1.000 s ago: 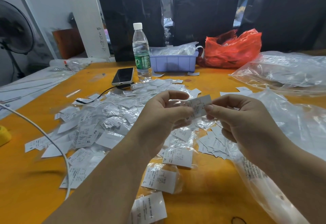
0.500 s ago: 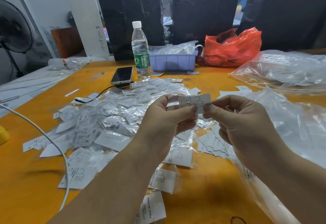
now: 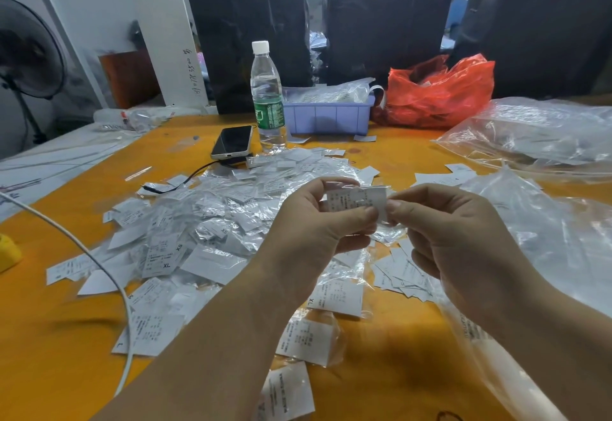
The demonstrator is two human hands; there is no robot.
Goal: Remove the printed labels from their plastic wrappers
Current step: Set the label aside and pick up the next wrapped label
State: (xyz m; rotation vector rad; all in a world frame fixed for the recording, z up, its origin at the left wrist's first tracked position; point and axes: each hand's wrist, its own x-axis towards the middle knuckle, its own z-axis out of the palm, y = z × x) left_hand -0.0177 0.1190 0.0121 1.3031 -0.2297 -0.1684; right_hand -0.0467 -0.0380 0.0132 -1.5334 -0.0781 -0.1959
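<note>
In the half second before this moment the label between the hands had tipped from a slanted, fanned-out pose to lying nearly level, and more of its right end stood clear beyond the left thumb. I judged from that shift that the paper was sliding out of its clear wrapper and that this piece was close to being freed, though where the film ended on the label was too faint to tell.

Well out to the left of the left hand lay the big heap of wrapped labels, which marked most of the task as undone. The left hand was closed on the label's left part, thumb on the near face and forefinger curled over the top edge, with crinkled film showing at that forefinger. The label hung in the air between the two hands, above the table. Just below and between the wrists a small stack of bare labels lay flat. The right hand pinched the label's right end between thumb and forefinger, its other fingers loosely curled beneath and holding nothing that I could see. Beyond it to the right sat a large clear bag.
</note>
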